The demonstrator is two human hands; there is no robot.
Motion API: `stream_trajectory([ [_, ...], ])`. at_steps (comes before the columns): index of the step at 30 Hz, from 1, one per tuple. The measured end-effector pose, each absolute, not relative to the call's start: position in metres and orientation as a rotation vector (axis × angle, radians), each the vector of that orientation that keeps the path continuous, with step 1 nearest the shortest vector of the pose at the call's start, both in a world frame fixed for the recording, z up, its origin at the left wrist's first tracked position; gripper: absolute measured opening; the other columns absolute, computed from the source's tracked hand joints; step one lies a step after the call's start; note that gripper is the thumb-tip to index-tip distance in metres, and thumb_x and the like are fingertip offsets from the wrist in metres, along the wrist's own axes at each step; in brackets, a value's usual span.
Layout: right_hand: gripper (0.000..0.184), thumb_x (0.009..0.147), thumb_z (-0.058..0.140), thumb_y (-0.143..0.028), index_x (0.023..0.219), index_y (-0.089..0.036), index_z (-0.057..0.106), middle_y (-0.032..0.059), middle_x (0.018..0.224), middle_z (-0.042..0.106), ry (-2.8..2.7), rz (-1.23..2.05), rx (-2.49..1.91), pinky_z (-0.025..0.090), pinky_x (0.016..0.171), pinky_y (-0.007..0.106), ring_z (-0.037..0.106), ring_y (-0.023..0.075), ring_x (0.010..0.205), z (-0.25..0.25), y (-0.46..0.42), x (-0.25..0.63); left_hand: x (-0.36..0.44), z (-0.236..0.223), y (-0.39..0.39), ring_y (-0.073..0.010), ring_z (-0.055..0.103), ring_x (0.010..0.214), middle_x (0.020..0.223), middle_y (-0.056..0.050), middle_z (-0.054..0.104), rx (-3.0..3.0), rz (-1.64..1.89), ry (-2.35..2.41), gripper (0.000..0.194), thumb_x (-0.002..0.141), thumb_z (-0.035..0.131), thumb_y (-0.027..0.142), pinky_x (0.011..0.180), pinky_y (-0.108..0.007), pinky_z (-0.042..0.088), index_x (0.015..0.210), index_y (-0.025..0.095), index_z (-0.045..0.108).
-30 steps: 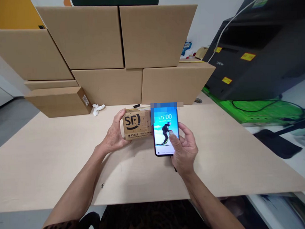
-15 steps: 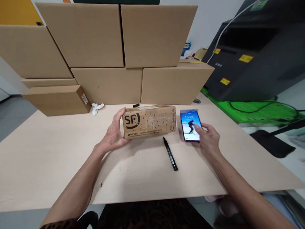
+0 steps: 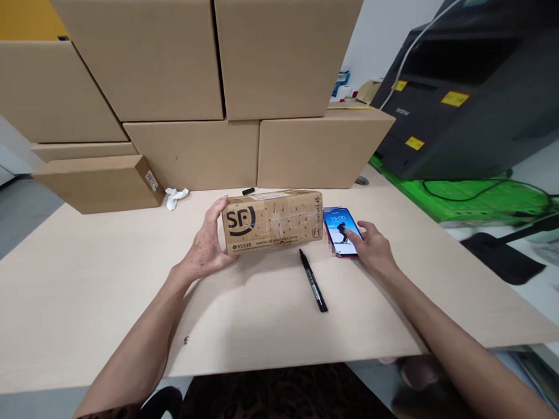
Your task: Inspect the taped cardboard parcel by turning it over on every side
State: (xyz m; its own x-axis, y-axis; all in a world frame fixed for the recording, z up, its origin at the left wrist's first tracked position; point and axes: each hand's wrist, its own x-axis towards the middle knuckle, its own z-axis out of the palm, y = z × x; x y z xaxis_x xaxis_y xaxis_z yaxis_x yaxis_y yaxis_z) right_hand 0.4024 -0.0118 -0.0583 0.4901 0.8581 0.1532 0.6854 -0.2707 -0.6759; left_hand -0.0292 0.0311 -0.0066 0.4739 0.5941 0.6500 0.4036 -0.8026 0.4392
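Note:
My left hand grips the left end of a small brown SF Express carton, thumb below and fingers at the back edge. The carton is tilted, its printed side facing me. To its right, my right hand is closed on the right edge of a smartphone, the thumb over the lit screen, which reads 15:00 above a skier picture. A black marker pen lies uncapped on the table between the carton and me, touched by neither hand. Its likely cap, a small black piece, lies behind the carton.
Large brown cardboard boxes are stacked along the back of the wooden table. A flatter box and a crumpled white tissue are at the left. A dark Brother printer stands at the right near a green surface.
My right hand has moved the phone slightly left, closer to the carton's right end. My left hand and the carton have barely moved. The camera view has shifted slightly.

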Motion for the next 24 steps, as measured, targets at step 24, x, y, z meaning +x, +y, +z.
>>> stream_trajectory([
  [24, 0.077, 0.099, 0.043, -0.068, 0.143, -0.007, 0.057, 0.0287, 0.134, 0.063, -1.725, 0.109, -2.454, 0.052, 0.101, 0.059, 0.057, 0.0479, 0.130, -0.031, -0.030, 0.360, -0.028, -0.008, 0.033, -0.0450, 0.041, 0.159, 0.173, -0.021, 0.033, 2.499, 1.271, 0.855, 0.123, 0.075, 0.091, 0.031, 0.128, -0.069, 0.041, 0.172, 0.031, 0.015],
])
